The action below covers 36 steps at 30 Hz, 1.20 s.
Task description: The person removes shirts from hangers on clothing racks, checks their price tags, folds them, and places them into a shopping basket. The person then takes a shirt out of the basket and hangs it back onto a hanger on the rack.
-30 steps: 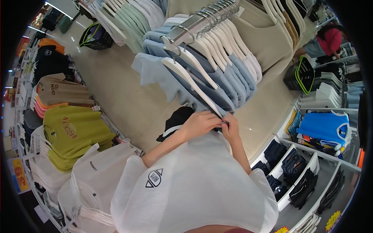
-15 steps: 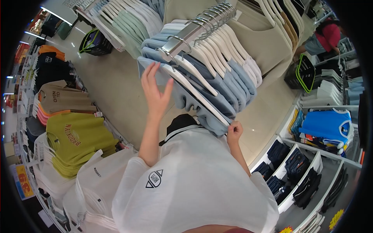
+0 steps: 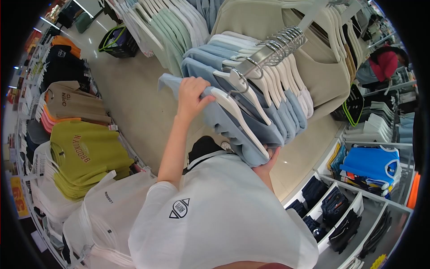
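The front light blue shirt [image 3: 235, 136] hangs on a white hanger [image 3: 239, 119] at the near end of the metal rail [image 3: 257, 65]. My left hand [image 3: 192, 96] is closed on the cloth at its far shoulder, beside the hanger's upper end, and a flap of the fabric sticks out past the fingers. Down at the hanger's lower tip, my right hand [image 3: 268, 165] grips the opposite shoulder, its fingers partly hidden by the cloth. Just behind hang several more blue shirts [image 3: 273, 119] on white hangers.
Beige garments [image 3: 320, 74] hang behind the rail. Green shirts [image 3: 92, 154] and white shirts [image 3: 114, 208] line the left side. Shelves with folded dark jeans [image 3: 336, 206] stand at right. Black baskets [image 3: 127, 45] sit on the floor. A person in red [image 3: 387, 62] is far right.
My left hand has gone from spread fingers to a closed hold on the shirt's shoulder. My right hand has shifted from a pinch to a hold under the other shoulder. The view has shifted.
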Each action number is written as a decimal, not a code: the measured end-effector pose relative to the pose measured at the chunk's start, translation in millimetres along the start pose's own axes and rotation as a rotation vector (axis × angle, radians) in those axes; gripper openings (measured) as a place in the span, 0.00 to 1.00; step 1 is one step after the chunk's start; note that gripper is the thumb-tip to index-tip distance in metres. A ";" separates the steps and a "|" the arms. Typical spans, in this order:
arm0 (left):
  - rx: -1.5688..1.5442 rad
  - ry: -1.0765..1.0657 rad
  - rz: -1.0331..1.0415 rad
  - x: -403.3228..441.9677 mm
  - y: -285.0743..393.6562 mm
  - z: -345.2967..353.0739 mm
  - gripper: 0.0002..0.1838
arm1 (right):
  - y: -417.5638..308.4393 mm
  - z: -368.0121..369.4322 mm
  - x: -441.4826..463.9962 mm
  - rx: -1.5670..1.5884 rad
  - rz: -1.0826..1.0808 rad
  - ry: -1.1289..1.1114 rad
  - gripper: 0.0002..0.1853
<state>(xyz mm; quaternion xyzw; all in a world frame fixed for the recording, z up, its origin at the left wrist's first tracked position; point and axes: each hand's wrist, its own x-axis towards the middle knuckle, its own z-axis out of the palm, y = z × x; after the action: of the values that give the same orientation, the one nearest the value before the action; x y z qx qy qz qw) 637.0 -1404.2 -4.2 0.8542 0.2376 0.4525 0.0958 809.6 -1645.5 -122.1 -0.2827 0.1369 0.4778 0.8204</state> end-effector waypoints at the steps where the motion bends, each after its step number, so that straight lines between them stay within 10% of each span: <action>1: -0.004 0.003 0.012 -0.1 -1.4 -1.4 0.24 | 1.8 -0.8 1.4 0.006 -0.010 -0.006 0.25; 25: 0.036 -0.121 0.191 19.2 -26.9 -13.0 0.26 | 62.9 22.3 11.0 0.273 -0.474 0.295 0.29; 36: -0.040 -0.169 0.137 18.6 -24.1 -6.2 0.27 | 55.9 1.5 12.5 -0.465 -1.243 0.389 0.23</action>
<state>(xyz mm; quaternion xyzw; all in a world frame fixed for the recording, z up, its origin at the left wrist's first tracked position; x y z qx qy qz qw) 633.1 -1374.4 3.8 0.9014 0.1608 0.3891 0.1014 767.6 -1614.3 -145.7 -0.5578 -0.0116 -0.1234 0.8206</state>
